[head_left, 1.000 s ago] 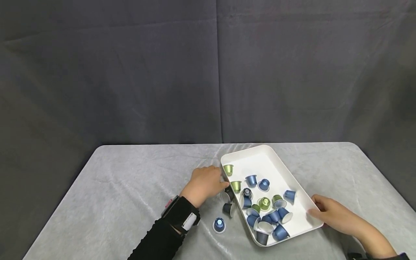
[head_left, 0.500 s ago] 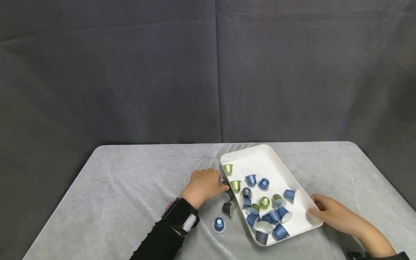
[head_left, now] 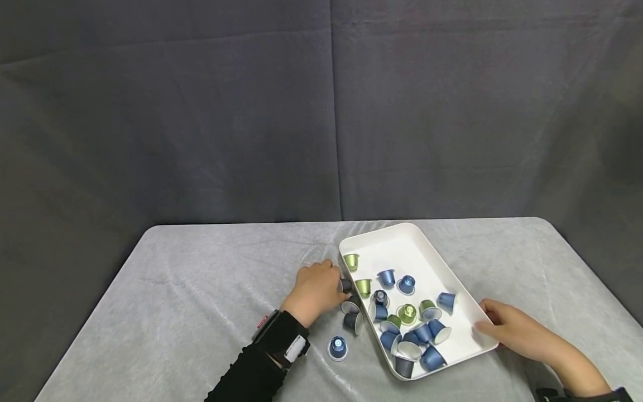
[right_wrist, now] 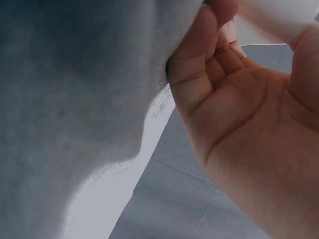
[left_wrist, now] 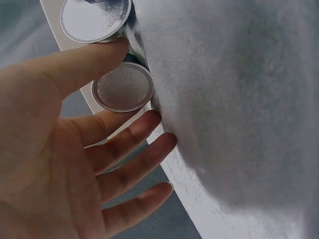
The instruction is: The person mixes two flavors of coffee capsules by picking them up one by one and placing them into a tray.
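Observation:
My left hand (head_left: 315, 286) is beside the tray's left edge, its thumb and index finger around a dark coffee capsule (head_left: 344, 286). In the left wrist view this capsule's foil lid (left_wrist: 124, 88) faces the camera between thumb and index finger, while the other fingers are spread loosely. Another dark capsule (head_left: 351, 305) lies just below the thumb, its lid (left_wrist: 94, 20) showing above it. My right hand (head_left: 522, 330) grips the right rim of the white tray (head_left: 417, 245), thumb inside and fingers curled beneath. Several blue, green and dark capsules lie in the tray.
On the grey cloth left of the tray lie a dark capsule (head_left: 353, 322) on its side and a blue capsule (head_left: 337, 347) standing on its lid. The cloth-covered table (head_left: 211, 268) ends at a dark grey curtain (head_left: 201, 123) behind.
My left thumb has shifted slightly down along the tray's edge, and the dark capsule at its fingers shows more. The right hand and tray stay in place.

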Motion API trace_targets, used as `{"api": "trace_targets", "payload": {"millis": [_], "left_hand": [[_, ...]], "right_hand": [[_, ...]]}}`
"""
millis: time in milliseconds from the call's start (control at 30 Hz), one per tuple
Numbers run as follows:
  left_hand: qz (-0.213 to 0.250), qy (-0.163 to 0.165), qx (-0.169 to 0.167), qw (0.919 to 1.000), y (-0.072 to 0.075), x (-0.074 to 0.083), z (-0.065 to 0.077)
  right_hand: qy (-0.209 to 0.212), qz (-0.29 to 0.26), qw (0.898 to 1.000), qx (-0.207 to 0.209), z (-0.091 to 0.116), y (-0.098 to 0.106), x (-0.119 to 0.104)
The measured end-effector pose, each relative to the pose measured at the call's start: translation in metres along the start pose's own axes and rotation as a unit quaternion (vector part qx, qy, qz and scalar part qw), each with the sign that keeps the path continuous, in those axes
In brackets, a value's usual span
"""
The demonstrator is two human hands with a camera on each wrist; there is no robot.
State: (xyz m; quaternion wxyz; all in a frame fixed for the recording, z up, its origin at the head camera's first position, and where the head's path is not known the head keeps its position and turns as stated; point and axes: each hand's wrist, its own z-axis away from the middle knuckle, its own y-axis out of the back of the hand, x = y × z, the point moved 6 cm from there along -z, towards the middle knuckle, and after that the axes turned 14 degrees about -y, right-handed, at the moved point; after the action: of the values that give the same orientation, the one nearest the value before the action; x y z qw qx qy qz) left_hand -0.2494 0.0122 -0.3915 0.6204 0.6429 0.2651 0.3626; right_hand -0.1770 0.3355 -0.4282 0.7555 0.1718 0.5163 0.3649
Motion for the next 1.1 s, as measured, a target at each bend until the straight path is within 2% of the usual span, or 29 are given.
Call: {"api": "trace_targets", "payload": {"millis": [233, 500, 667, 867, 1100], "left_hand": [[0.003, -0.004, 0.012, 0.9999, 0.002, -0.003, -0.002], [0.033, -0.008, 0.062, 0.9975, 0.002, -0.006, -0.002], [0.071, -0.005, 0.11, 0.9914, 0.009, -0.006, 0.0], [0.103, 0.004, 0.148, 0.9836, 0.016, -0.011, 0.0], [0.113, 0.001, 0.196, 0.974, 0.029, -0.017, 0.001]], "right_hand": [[0.004, 0.0, 1.0, 0.002, 0.0, 0.0, 0.0], [0.011, -0.004, 1.0, 0.002, -0.001, 0.0, 0.0], [0.009, -0.004, 1.0, 0.003, -0.001, -0.001, 0.001], [0.001, -0.007, 1.0, -0.001, -0.001, -0.001, 0.001], [-0.007, -0.006, 1.0, -0.002, -0.003, -0.001, 0.001]]}}
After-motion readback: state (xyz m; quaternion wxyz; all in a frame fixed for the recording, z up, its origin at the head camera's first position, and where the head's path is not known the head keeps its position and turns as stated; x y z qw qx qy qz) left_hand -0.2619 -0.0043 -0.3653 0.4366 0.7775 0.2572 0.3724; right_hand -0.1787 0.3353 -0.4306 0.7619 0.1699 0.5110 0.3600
